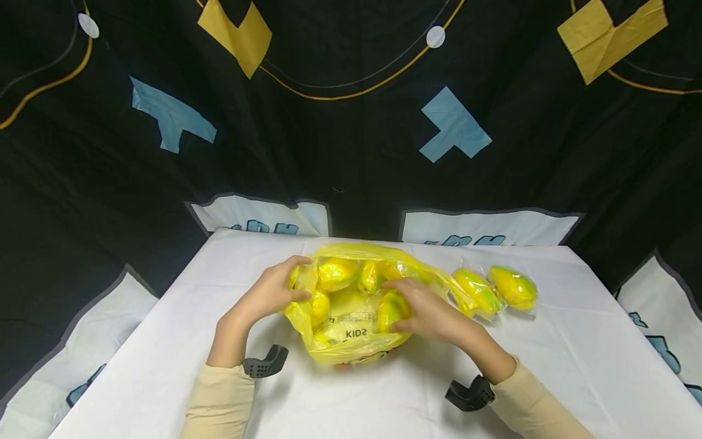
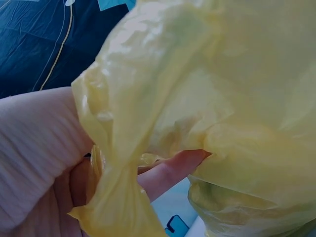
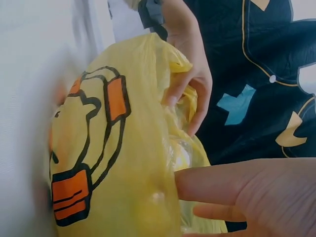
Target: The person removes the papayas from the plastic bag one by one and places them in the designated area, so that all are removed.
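Head view has a yellow plastic bag near the middle of the white-covered surface, its mouth spread wide and turned up toward the person. Their left grip pinches the bag's left rim between thumb and fingers, most likely because such thin film would sag inward without support; the left wrist view shows it bunched there. At the other side, the right grip reaches into the mouth, thumb and fingers curled round a yellow-green mango (real or a model, I cannot tell) inside the bag. Holding it from the side probably suits something plump and smooth. Other yellow fruits lie in there too, and their weight presumably helps the bottom sit steady. Two more mangoes in clear wrappers rest on the surface to the bag's right, near its rim, perhaps for easy reach of the right grip.
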Demonstrator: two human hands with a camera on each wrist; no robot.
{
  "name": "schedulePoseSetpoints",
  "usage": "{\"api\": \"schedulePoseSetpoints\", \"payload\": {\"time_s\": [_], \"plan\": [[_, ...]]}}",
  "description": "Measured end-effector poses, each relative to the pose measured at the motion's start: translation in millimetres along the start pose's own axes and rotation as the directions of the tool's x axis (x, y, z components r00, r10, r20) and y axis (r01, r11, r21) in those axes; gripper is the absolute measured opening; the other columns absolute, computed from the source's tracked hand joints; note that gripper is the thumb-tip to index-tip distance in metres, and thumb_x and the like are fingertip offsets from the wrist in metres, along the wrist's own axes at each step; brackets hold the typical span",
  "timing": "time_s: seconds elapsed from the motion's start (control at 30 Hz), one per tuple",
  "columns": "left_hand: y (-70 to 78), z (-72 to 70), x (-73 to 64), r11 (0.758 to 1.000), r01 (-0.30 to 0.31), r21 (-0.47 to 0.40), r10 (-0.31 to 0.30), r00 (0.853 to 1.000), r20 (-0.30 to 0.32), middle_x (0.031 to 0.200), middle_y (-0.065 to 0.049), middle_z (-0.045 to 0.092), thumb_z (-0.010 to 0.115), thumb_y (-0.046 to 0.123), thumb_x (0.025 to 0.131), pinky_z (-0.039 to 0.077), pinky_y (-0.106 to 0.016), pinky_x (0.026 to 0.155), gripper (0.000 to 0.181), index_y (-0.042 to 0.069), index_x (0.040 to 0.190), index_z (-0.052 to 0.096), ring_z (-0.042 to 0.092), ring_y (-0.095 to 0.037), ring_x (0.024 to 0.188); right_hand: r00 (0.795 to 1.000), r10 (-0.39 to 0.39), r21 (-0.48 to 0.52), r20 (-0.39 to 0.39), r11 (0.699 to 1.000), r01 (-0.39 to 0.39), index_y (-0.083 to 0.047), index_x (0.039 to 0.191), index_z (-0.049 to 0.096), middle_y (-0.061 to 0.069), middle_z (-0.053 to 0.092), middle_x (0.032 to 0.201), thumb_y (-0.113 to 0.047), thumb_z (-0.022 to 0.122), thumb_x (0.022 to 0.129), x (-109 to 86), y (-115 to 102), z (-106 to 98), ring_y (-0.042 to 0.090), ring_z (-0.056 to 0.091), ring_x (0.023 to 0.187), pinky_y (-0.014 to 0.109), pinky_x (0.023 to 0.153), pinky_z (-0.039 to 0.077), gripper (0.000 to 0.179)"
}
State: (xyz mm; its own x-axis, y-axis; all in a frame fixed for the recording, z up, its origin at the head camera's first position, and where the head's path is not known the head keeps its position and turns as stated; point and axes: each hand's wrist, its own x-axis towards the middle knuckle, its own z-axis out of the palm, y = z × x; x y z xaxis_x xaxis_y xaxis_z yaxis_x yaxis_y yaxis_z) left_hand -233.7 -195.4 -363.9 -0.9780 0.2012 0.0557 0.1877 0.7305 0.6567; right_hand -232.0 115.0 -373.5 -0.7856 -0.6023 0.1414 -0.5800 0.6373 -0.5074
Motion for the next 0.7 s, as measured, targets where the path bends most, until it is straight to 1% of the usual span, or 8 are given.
{"api": "schedulePoseSetpoints", "payload": {"time_s": [0.07,0.17,0.23,0.3,0.43,0.53,0.67,0.7], "plan": [[0.0,0.7,0.2,1.0,-0.005,-0.001,0.005,1.0,0.002,0.134,-0.016,0.053,0.074,0.009,0.081,0.049,-0.047,0.092,0.065,0.01,0.14,0.046,0.055,-0.028,0.106,1.0,0.023,-0.003,0.009,1.0,-0.023,-0.004,0.135,0.052,0.016,0.047,0.141,-0.013,0.084,0.072,1.2,0.5,1.0,0.034,0.041,0.131,0.05,0.106,0.035,0.071],[-0.3,1.1,0.2,1.0,-0.012,0.001,0.012,1.0,0.001,0.135,-0.016,0.053,0.074,0.008,0.081,0.048,-0.047,0.093,0.065,0.01,0.14,0.046,0.055,-0.029,0.108,0.998,0.048,-0.003,0.047,0.999,-0.048,-0.005,0.134,0.052,0.017,0.04,0.147,-0.014,0.085,0.071,2.1,0.7,2.8,0.035,0.038,0.133,0.051,0.107,0.033,0.072],[-0.4,1.2,0.1,1.0,-0.018,0.004,0.018,1.0,0.001,0.135,-0.016,0.053,0.074,0.008,0.081,0.047,-0.049,0.094,0.065,0.009,0.139,0.046,0.054,-0.029,0.11,0.996,0.056,-0.022,0.072,0.998,-0.054,-0.006,0.134,0.054,0.017,0.035,0.151,-0.017,0.085,0.071,2.5,0.8,4.5,0.036,0.036,0.134,0.052,0.107,0.032,0.071],[-0.5,1.4,0.2,1.0,-0.024,0.007,0.024,1.0,0.001,0.136,-0.016,0.053,0.074,0.009,0.081,0.046,-0.05,0.096,0.065,0.009,0.139,0.046,0.053,-0.031,0.112,0.995,0.059,-0.046,0.078,0.997,-0.055,-0.008,0.133,0.055,0.018,0.033,0.152,-0.02,0.085,0.071,2.2,0.5,6.5,0.038,0.036,0.134,0.054,0.106,0.033,0.07],[-0.1,1.8,0.2,1.0,-0.029,0.01,0.029,1.0,0.001,0.136,-0.016,0.052,0.074,0.009,0.081,0.044,-0.051,0.098,0.065,0.009,0.139,0.046,0.052,-0.032,0.115,0.998,0.046,-0.074,0.048,0.996,-0.043,-0.009,0.13,0.059,0.02,0.034,0.15,-0.026,0.086,0.07,2.2,-0.5,10.6,0.04,0.039,0.13,0.057,0.104,0.034,0.068],[0.0,1.7,0.3,0.999,-0.03,0.015,0.03,1.0,0.0,0.136,-0.017,0.052,0.074,0.009,0.081,0.044,-0.051,0.098,0.065,0.008,0.139,0.046,0.052,-0.032,0.115,0.999,0.045,-0.063,0.03,0.997,-0.043,-0.01,0.126,0.061,0.018,0.043,0.141,-0.026,0.086,0.069,3.3,-1.5,13.8,0.036,0.047,0.122,0.053,0.1,0.039,0.064],[-0.4,1.9,1.1,0.999,-0.033,0.022,0.033,0.999,-0.001,0.136,-0.017,0.053,0.074,0.009,0.081,0.043,-0.051,0.098,0.065,0.008,0.139,0.046,0.052,-0.032,0.115,0.998,0.058,-0.064,0.02,0.996,-0.057,-0.013,0.119,0.061,0.014,0.048,0.133,-0.028,0.087,0.068,5.0,-2.0,17.3,0.031,0.052,0.113,0.048,0.094,0.045,0.059],[-0.3,1.9,1.2,0.999,-0.033,0.023,0.033,0.999,-0.002,0.136,-0.016,0.053,0.074,0.009,0.081,0.043,-0.051,0.099,0.065,0.009,0.139,0.046,0.052,-0.032,0.115,0.998,0.063,-0.069,0.018,0.996,-0.061,-0.014,0.118,0.061,0.014,0.047,0.134,-0.029,0.088,0.068,5.2,-2.1,17.7,0.031,0.053,0.113,0.048,0.093,0.046,0.058]]}}
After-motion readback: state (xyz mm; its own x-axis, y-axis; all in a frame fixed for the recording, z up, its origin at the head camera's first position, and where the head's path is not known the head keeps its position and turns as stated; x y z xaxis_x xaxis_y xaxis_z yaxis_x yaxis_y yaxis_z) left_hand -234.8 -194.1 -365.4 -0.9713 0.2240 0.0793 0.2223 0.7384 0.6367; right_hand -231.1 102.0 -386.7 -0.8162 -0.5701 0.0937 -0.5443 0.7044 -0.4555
